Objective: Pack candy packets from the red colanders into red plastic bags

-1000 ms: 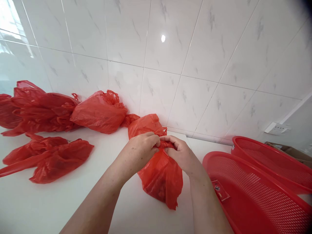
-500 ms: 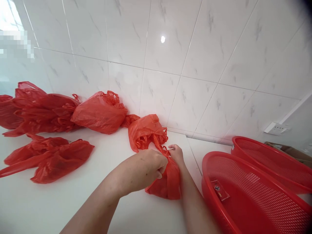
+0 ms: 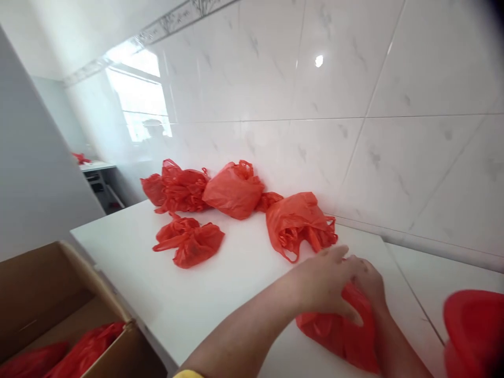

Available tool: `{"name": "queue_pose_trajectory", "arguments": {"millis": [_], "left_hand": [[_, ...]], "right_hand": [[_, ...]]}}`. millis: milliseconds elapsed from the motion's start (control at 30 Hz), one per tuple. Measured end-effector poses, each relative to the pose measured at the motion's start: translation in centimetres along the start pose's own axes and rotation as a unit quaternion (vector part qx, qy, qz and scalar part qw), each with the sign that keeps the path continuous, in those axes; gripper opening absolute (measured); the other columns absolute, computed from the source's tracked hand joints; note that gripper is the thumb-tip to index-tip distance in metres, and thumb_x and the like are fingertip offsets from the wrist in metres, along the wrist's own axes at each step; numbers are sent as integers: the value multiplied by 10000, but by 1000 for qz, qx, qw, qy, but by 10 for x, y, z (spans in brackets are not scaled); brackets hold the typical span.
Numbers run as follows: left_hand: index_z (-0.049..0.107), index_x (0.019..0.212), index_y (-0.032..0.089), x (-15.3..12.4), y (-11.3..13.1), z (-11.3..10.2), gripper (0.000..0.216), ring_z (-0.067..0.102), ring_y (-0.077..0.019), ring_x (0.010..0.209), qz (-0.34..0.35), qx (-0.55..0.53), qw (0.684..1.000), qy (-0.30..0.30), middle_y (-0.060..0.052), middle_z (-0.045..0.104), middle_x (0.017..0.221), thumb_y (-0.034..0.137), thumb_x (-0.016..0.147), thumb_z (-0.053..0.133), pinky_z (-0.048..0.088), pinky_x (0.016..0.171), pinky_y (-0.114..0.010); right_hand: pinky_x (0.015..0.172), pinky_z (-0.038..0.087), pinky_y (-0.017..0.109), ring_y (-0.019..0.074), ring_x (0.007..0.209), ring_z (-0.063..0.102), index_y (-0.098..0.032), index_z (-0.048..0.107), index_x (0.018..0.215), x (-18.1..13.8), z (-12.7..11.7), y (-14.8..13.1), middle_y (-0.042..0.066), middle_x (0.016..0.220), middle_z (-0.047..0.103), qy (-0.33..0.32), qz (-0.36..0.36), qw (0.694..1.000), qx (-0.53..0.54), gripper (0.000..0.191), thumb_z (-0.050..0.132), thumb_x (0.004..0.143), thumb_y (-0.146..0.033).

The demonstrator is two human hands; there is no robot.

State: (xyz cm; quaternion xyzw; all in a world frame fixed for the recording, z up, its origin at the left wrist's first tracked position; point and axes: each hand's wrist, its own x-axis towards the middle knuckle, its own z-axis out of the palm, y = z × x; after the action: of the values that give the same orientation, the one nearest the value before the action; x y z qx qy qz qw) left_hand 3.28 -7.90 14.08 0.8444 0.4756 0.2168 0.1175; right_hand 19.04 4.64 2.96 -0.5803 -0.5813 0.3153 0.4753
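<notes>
Movement over the near bag: left hand has uncurled from a fist since the earlier frame, and the view has swung left, bringing a cardboard box into sight.
Near bag: red plastic, resting on the white table beneath both hands, its top largely hidden by them.
Left hand: fingers spread, thumb standing well apart from them in front of the bag, closed on nothing; whether it touches the plastic I cannot tell.
Right hand: on the far right side of the bag, fingers bent and partly behind the left hand; whether they grip anything I cannot tell.
Looped bag: just beyond the hands, near the wall, handles loose.
Wall row: leftward from there, a small crumpled bag, a bulging bag and a heap of bags, all red.
Front bundle: red, on the table, apart from that row.
Cardboard box: lower left, beside the table, red bags inside.
Red basket: right edge, blurred and cut off.
</notes>
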Motion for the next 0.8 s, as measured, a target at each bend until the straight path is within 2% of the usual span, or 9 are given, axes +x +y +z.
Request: {"name": "queue_pose_trajectory", "arguments": {"millis": [33, 100, 167, 233, 367, 467, 567, 667, 800], "left_hand": [[373, 1388, 249, 0, -6, 7, 807, 524, -353, 1167, -8, 21, 999, -49, -153, 337, 1479, 379, 675, 726, 503, 747, -381], [401, 1369, 262, -4, -17, 14, 695, 637, -295, 952, -26, 50, 989, -137, -142, 526, 1320, 272, 720, 651, 492, 620, -335], [510, 1268, 280, -14, -25, 8, 529, 657, -246, 814, -38, 58, 984, -164, -78, 667, 1065, 163, 752, 539, 473, 584, -307], [585, 1159, 277, -27, -32, -10, 492, 651, -221, 818, -43, 54, 992, -106, -29, 692, 963, 75, 727, 467, 481, 629, -288], [597, 1141, 297, -57, -49, -62, 620, 632, -185, 908, -83, 85, 989, 85, 41, 679, 1041, -27, 680, 340, 480, 763, -270], [616, 1116, 282, -77, -71, -101, 566, 624, -195, 969, -157, 151, 961, 169, 8, 675, 1074, -12, 714, 346, 480, 845, -295], [569, 1220, 253, -97, -102, -131, 561, 583, -251, 1091, -255, 240, 899, 262, -65, 620, 1205, 16, 756, 362, 447, 947, -378], [515, 1288, 205, -108, -128, -143, 509, 526, -340, 1147, -331, 299, 846, 290, -136, 540, 1270, 138, 785, 475, 446, 940, -481], [514, 1274, 173, -94, -136, -115, 460, 425, -345, 1250, -246, 319, 864, 303, -148, 480, 1317, 280, 827, 543, 381, 1031, -505]], "right_hand": [[484, 425, 300, 183, 505, 533, -191, 590, 703, 3, 1, 4, 37, 562, 592, -5, 18, 1000, 11, 339, 503, 717, -518], [484, 437, 303, 182, 514, 538, -186, 607, 735, 9, 3, 15, 37, 594, 598, -16, 40, 998, 40, 350, 536, 703, -528], [490, 454, 307, 180, 522, 544, -183, 620, 767, 15, 6, 25, 36, 623, 603, -13, 47, 997, 66, 369, 565, 688, -539], [494, 463, 311, 179, 526, 550, -183, 622, 772, 19, 9, 32, 40, 640, 609, -10, 51, 996, 69, 374, 588, 678, -544], [523, 472, 309, 190, 578, 584, -190, 626, 803, 21, 13, 34, 46, 692, 635, -26, 61, 997, 44, 356, 588, 697, -528], [551, 460, 313, 191, 573, 590, -190, 620, 814, 18, 16, 30, 34, 687, 638, -26, 43, 998, 31, 334, 552, 721, -503], [585, 437, 311, 181, 570, 578, -199, 614, 803, 12, 18, 23, 19, 684, 637, -34, 2, 999, -9, 298, 487, 766, -466], [596, 416, 297, 179, 642, 581, -216, 607, 803, 4, 22, 14, 18, 759, 643, -26, -25, 998, -47, 290, 451, 803, -460], [683, 437, 292, 185, 830, 600, -212, 601, 911, -5, 34, 3, 51, 1013, 615, 19, -121, 989, -87, 238, 485, 806, -391]]}}
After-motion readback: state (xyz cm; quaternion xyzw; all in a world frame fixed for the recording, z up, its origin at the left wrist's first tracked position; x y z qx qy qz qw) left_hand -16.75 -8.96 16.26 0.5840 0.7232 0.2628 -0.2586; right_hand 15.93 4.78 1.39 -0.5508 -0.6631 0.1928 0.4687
